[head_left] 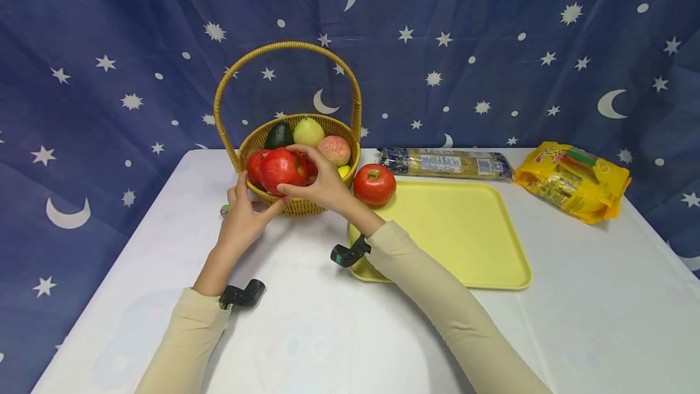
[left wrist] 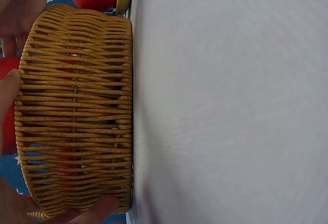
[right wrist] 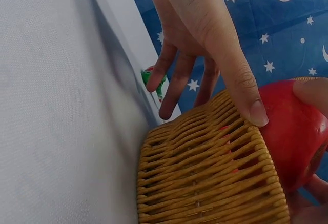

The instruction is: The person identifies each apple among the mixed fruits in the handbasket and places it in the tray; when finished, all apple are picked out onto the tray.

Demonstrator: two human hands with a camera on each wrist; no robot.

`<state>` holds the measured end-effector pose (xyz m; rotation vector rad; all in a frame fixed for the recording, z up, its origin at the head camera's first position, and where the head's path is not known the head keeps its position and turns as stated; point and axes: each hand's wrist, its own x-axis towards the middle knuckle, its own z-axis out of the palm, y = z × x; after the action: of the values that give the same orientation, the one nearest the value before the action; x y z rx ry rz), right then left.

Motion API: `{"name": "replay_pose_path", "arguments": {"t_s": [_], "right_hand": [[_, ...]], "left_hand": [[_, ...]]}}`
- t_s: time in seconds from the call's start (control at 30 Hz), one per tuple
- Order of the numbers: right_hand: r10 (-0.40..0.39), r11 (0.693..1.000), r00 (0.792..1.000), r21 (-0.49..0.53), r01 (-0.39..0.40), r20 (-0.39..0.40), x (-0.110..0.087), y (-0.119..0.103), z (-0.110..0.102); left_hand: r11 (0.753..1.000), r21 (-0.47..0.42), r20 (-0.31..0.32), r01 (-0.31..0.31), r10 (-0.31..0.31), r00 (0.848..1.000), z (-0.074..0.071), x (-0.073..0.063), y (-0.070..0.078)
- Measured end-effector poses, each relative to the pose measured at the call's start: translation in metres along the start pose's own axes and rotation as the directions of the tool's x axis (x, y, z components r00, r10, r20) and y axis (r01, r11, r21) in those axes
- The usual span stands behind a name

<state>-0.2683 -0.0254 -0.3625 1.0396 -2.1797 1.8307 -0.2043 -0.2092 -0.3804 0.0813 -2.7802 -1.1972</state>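
A wicker basket (head_left: 295, 207) with a tall arched handle stands at the back left of the table. My right hand (head_left: 322, 184) grips a large red apple (head_left: 280, 171) at the basket's front rim, thumb below and fingers over the top. My left hand (head_left: 240, 214) is at the basket's front left; its thumb (right wrist: 246, 96) lies along the rim beside the apple, and its fingers extend along the outer side. Inside the basket are another red apple (head_left: 254, 166), an avocado (head_left: 279, 135), a pear (head_left: 308, 132), a peach (head_left: 335, 150) and a yellow fruit (head_left: 344, 171), mostly hidden.
Right of the basket lies a yellow tray (head_left: 454, 230), with one red apple (head_left: 374, 185) at its back left corner. Behind it is a long clear noodle pack (head_left: 445, 163); a yellow bag (head_left: 574, 181) sits farther right. A small green-and-red wrapped item (right wrist: 154, 75) lies left of the basket.
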Motion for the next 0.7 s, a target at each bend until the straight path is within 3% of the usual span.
{"name": "replay_pose_path", "arguments": {"t_s": [0.7], "right_hand": [[0.065, 0.995, 0.998, 0.077, -0.064, -0.003, -0.007, -0.001, -0.013]], "left_hand": [[1.000, 0.003, -0.002, -0.005, 0.005, 1.000, 0.000, 0.000, 0.001]]}}
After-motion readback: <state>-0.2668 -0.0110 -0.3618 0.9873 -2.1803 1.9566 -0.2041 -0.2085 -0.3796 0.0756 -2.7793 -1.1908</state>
